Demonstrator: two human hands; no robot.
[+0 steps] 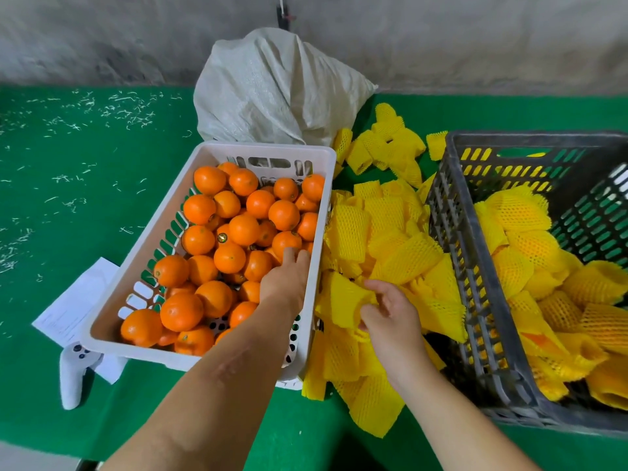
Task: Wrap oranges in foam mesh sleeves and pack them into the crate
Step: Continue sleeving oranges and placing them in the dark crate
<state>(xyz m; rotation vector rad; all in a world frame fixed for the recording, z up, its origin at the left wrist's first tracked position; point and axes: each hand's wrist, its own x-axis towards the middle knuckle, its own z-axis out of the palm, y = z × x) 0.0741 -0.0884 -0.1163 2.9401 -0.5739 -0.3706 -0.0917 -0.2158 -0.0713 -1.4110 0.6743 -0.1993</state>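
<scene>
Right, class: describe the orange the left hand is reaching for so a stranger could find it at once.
Start at the white basket of bare oranges on the green table. Follow its right wall down to where the left hand comes in. The orange is the one under those fingertips, the only fruit being touched.

Bright, even, diffuse light, seemingly from overhead, soft faint shadows under the white slotted plastic basket point(314, 212), mild sheen on the glossy orange fruits point(243, 229), wide-angle bowing at the edges, green felt-covered counter point(85, 212) curved, focus fairly sharp throughout
</scene>
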